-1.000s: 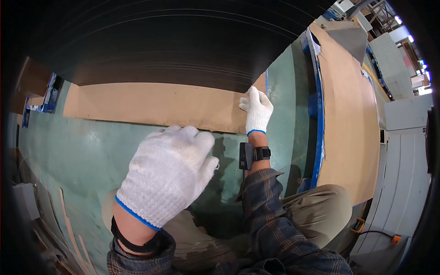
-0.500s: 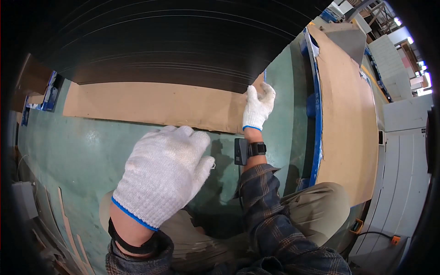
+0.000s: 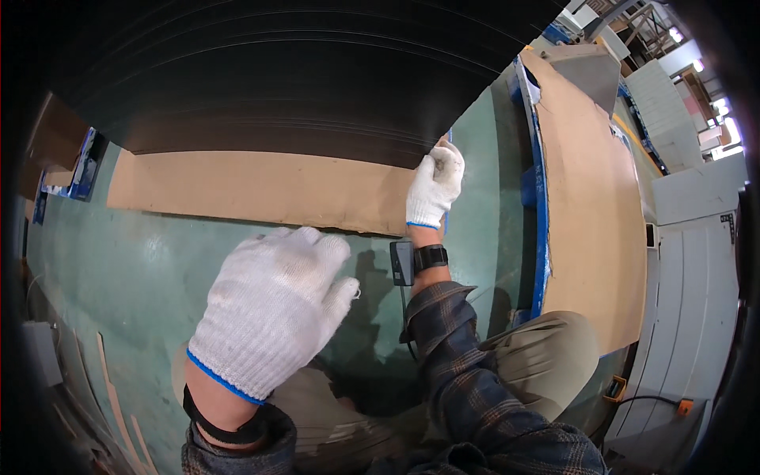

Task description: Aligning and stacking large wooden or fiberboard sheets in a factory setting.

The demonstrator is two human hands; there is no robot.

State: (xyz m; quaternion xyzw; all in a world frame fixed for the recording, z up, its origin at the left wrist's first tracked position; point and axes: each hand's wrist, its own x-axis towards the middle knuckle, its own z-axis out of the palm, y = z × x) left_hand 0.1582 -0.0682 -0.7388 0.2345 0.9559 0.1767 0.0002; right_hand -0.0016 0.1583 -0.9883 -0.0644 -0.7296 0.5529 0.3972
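A stack of large black sheets (image 3: pixel 277 87) lies on a brown cardboard sheet (image 3: pixel 261 188) on the green floor (image 3: pixel 119 269). My right hand (image 3: pixel 434 188), in a white knit glove, reaches to the stack's near right corner with its fingertips curled at the corner's edge. A small black device (image 3: pixel 402 263) is strapped beside my right wrist. My left hand (image 3: pixel 273 309), also gloved, hovers raised above the floor, fingers loosely together, holding nothing, close to the cardboard's near edge.
A second cardboard-covered stack with blue edging (image 3: pixel 590 190) stands to the right. Grey metal panels (image 3: pixel 697 277) lie further right. Thin wooden strips (image 3: pixel 111 404) lie at the lower left. Blue-edged items (image 3: pixel 83 162) sit at the far left.
My right hand has slid forward along the cardboard to the corner of the black stack. My left hand has stayed nearly in place, shifting slightly.
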